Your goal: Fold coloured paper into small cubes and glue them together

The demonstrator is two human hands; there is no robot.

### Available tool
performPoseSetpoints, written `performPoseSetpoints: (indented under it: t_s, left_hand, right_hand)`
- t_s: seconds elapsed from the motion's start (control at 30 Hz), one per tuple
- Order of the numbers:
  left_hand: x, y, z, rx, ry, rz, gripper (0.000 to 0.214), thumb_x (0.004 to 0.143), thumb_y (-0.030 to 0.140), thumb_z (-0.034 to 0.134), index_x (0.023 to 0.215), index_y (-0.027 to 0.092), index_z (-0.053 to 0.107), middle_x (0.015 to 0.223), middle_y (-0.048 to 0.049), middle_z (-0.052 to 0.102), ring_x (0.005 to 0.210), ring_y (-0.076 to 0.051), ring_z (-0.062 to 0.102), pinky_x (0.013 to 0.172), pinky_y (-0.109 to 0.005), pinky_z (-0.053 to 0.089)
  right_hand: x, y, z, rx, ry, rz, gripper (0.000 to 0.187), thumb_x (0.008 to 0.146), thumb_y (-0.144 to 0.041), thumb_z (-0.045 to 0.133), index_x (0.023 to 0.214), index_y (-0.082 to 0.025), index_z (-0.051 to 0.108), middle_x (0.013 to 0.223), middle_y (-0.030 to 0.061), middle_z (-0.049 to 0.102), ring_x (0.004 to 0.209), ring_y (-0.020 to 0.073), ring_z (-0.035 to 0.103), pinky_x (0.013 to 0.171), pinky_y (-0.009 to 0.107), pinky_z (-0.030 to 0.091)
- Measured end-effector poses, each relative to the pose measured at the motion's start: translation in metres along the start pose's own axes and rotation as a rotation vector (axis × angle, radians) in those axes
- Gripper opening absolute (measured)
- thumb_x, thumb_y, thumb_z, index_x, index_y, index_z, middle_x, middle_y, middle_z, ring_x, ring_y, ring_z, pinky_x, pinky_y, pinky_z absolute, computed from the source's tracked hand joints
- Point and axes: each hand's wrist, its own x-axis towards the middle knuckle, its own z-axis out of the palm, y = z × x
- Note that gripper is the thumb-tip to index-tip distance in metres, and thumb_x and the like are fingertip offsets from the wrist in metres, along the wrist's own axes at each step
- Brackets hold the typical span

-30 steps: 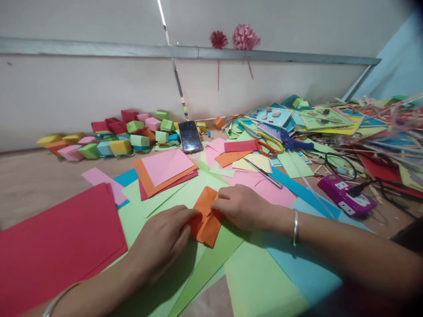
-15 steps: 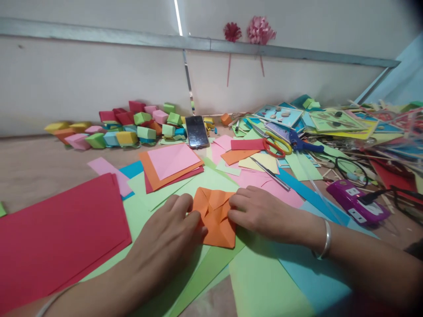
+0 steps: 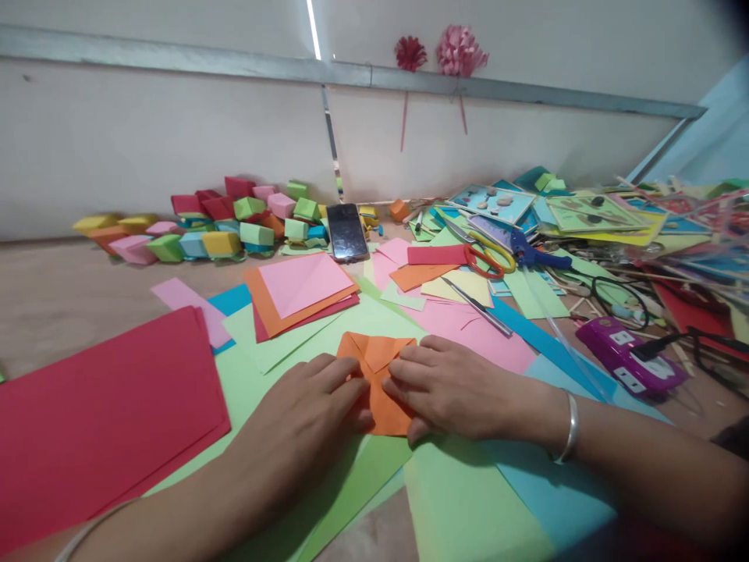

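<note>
A folded square of orange paper (image 3: 383, 414) lies in front of me, with creases and triangular flaps at its top. My left hand (image 3: 310, 398) grips its left edge, the fingers curled and the thumb low on the sheet. From the other side, my right hand (image 3: 450, 382) holds the paper, fingertips pressing on its upper face and thumb by the lower right corner. Beneath it are sheets of light green paper (image 3: 246, 375). Just beyond sits a small stack topped by a pink square (image 3: 304, 282). My fingers hide both sides of the orange sheet.
Red sheets (image 3: 105, 414) lie at left. Paper boxes (image 3: 222, 243) are piled along the wall beside a phone (image 3: 347, 232). At right are scissors (image 3: 484, 261), a metal pen-like tool (image 3: 477, 306), a blue glue gun (image 3: 530, 250) and a purple power strip (image 3: 629, 359).
My right hand has slid left and down over the orange paper, its fingers now further across the middle. My left hand stays at the left edge, its fingers shifted slightly inward.
</note>
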Motion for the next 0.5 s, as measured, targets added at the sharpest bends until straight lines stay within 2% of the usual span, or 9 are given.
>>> performPoseSetpoints:
  t_s: [0.1, 0.17, 0.3, 0.37, 0.43, 0.5]
  left_hand:
    - [0.0, 0.002, 0.001, 0.062, -0.039, 0.002, 0.028, 0.081, 0.046, 0.073, 0.083, 0.019, 0.067, 0.092, -0.0082, 0.067, 0.079, -0.026, 0.061, 0.068, -0.038, 0.045]
    - [0.0, 0.004, 0.003, 0.134, -0.054, 0.008, 0.033, 0.077, 0.049, 0.077, 0.086, 0.018, 0.068, 0.094, -0.0095, 0.068, 0.079, -0.028, 0.062, 0.067, -0.039, 0.045]
    - [0.001, 0.007, 0.003, 0.21, -0.041, 0.08, 0.017, 0.09, 0.034, 0.065, 0.088, 0.018, 0.067, 0.086, -0.0075, 0.066, 0.073, -0.025, 0.06, 0.064, -0.037, 0.043]
    - [0.002, 0.007, 0.003, 0.218, -0.022, 0.122, 0.023, 0.093, 0.039, 0.061, 0.086, 0.017, 0.066, 0.081, -0.0069, 0.065, 0.069, -0.024, 0.059, 0.061, -0.036, 0.042]
    - [0.001, 0.008, 0.004, 0.211, -0.004, 0.131, 0.035, 0.09, 0.052, 0.061, 0.084, 0.018, 0.065, 0.078, -0.0069, 0.064, 0.068, -0.025, 0.058, 0.059, -0.036, 0.042]
    - [-0.001, 0.007, 0.007, 0.193, 0.016, 0.113, 0.035, 0.089, 0.053, 0.061, 0.087, 0.018, 0.065, 0.08, -0.0073, 0.065, 0.068, -0.025, 0.059, 0.06, -0.037, 0.043]
  right_hand:
    - [-0.001, 0.001, 0.0, -0.058, 0.037, -0.017, 0.042, 0.103, -0.044, 0.042, 0.113, -0.009, 0.064, 0.099, 0.0111, 0.066, 0.092, 0.0222, 0.055, 0.078, 0.036, 0.04]
    - [-0.002, -0.001, -0.002, -0.09, 0.037, -0.004, 0.034, 0.105, -0.032, 0.04, 0.113, -0.009, 0.063, 0.099, 0.0122, 0.067, 0.092, 0.0222, 0.057, 0.078, 0.036, 0.041]
    - [-0.003, -0.009, -0.004, -0.096, 0.021, 0.007, 0.027, 0.102, -0.012, 0.038, 0.103, -0.012, 0.065, 0.1, 0.0133, 0.069, 0.092, 0.0212, 0.059, 0.08, 0.036, 0.043]
    - [-0.002, -0.012, -0.001, -0.05, 0.048, -0.009, 0.027, 0.1, -0.01, 0.039, 0.098, -0.013, 0.066, 0.103, 0.014, 0.069, 0.093, 0.0211, 0.059, 0.08, 0.036, 0.044]
    - [0.0, -0.012, 0.003, 0.036, 0.069, -0.013, 0.028, 0.099, -0.01, 0.04, 0.092, -0.013, 0.067, 0.1, 0.013, 0.069, 0.091, 0.0203, 0.06, 0.08, 0.035, 0.045]
    - [0.002, -0.01, 0.006, 0.158, 0.078, 0.054, 0.027, 0.097, -0.01, 0.043, 0.085, -0.014, 0.066, 0.093, 0.0101, 0.07, 0.087, 0.0187, 0.06, 0.077, 0.032, 0.046]
